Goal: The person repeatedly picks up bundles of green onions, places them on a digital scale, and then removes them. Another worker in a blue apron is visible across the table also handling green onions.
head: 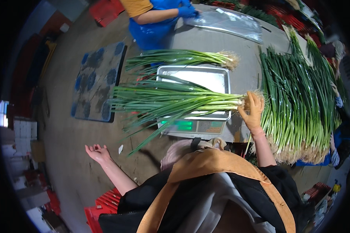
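A bunch of green onions [175, 99] lies across the metal tray [228, 87] of a digital scale [192, 126] with a lit green display. My right hand [252, 112], in an orange rubber glove, touches the root end of this bunch; its fingers are spread, and whether it grips any roots is unclear. Bare and palm up, my left hand [97, 153] is held out over the floor at the left, away from the onions, with nothing in it. Just beyond the tray lies another bunch of green onions [189, 58], its roots to the right.
A large pile of green onions [297, 107] covers the table's right side. Across the table [245, 55], a person [154, 17] in blue gloves and a blue apron handles clear plastic bags [230, 24]. A blue and grey pallet [99, 81] lies on the floor; red crates [105, 204] stand behind my left arm.
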Motion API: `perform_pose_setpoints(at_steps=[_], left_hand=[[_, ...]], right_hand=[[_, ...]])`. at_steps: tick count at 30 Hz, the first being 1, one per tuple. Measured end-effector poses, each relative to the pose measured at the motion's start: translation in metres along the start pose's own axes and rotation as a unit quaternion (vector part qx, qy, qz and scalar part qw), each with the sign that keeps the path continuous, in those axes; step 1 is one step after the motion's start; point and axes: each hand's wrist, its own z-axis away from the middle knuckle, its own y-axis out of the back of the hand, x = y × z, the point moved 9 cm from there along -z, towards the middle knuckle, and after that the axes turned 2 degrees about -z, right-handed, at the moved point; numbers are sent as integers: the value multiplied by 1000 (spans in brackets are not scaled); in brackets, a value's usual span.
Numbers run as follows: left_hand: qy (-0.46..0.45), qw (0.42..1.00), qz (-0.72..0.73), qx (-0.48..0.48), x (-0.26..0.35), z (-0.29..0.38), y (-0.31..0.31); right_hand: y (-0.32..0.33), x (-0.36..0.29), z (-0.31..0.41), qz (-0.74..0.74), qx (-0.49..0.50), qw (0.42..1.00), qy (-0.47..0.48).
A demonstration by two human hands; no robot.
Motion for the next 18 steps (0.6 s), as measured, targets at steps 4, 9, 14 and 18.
perform_pose_setpoints(at_steps=[4,9,14,18], left_hand=[[-120,990,-24,-72,46,28,-20],[-134,927,-192,-294,-13,102,-117],[-119,875,-273,-383,-58,151,-150],[-78,886,-266,-371,-67,147,-139]], right_hand=[[-11,-27,5,-41,-25,998,47],[-39,-62,-14,-16,-71,991,110],[-57,-59,-35,16,-139,981,132],[-54,-61,-38,8,-157,973,170]])
